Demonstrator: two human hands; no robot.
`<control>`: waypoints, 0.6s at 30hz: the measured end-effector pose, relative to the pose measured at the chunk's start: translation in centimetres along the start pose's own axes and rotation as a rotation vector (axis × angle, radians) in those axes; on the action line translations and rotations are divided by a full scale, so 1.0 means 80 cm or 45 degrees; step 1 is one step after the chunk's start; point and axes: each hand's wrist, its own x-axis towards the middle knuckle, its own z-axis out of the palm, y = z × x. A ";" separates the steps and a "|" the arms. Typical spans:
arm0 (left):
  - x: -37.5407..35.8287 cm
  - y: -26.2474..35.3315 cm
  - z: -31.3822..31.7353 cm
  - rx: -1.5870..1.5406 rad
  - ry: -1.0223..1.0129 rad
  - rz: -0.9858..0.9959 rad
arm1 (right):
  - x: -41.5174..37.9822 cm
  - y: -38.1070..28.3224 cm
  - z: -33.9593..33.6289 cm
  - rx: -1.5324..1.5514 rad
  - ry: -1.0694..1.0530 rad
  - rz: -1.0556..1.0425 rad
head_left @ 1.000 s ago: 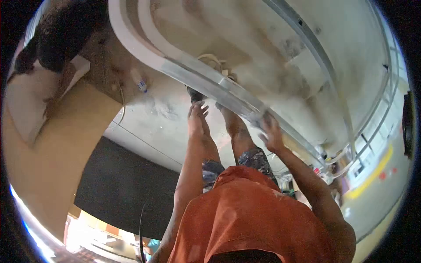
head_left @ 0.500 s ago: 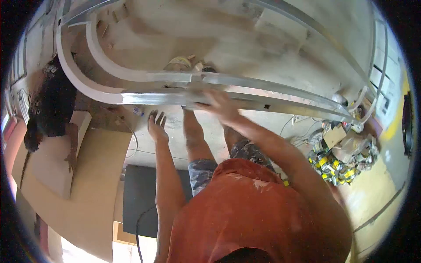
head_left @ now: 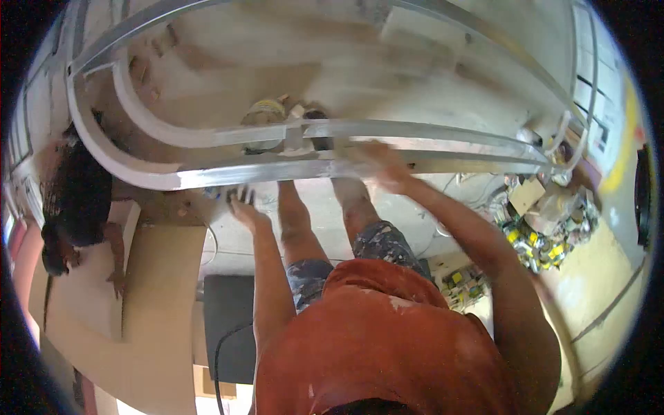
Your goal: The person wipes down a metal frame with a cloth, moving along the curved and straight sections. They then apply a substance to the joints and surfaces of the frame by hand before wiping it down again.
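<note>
- Curved tubular frame (head_left: 249, 171) lies ahead of both hands; its near rail passes under the right hand and just ahead of the left. Long strokes along that rail would probably give a more even surface than short dabs.
- Broad brown board (head_left: 162, 297) is left of the left hand and nearer the body; elbow swing is best kept off it.
- Debris pile (head_left: 546, 238) sits well to the right of the right hand; footing that way deserves care.
- Right hand (head_left: 385, 166) is over the near rail, its fingers blurred, which suggests a quick rub; I cannot tell whether they are spread, pressed together or pinching something. Slower, lighter pressure should keep contact flat.
- Left hand (head_left: 245, 207) has its fingers spread, with nothing visible in it; whether it touches the rail is unclear. Bracing the rail could limit wobble.
- Dark opening (head_left: 411, 166) in the near rail is just right of the right hand; its edge might snag fingertips.
</note>
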 end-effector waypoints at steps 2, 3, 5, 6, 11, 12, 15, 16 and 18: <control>0.048 -0.027 -0.029 0.108 0.036 0.465 | 0.098 -0.098 0.036 0.157 0.183 0.080; 0.026 0.005 -0.008 0.572 0.192 0.722 | 0.137 -0.132 0.066 -0.006 0.438 -0.021; 0.006 0.042 0.021 0.567 0.246 0.840 | 0.197 -0.176 0.110 0.099 0.550 -0.025; 0.012 0.063 0.019 0.933 0.172 1.161 | 0.207 -0.192 0.105 0.311 0.538 -0.050; 0.048 0.101 0.083 1.048 -0.288 1.217 | 0.076 -0.164 0.018 1.441 -0.053 0.070; 0.065 0.102 0.091 1.352 -0.476 1.488 | 0.028 -0.133 0.048 1.479 -0.143 0.191; 0.069 0.107 0.091 1.765 -0.737 1.910 | -0.141 0.010 0.146 1.981 0.012 0.827; 0.068 0.103 0.090 1.760 -0.684 1.911 | -0.191 0.043 0.160 1.937 0.313 1.076; 0.070 0.102 0.093 1.703 -0.730 1.923 | -0.253 0.159 0.281 1.391 1.121 1.415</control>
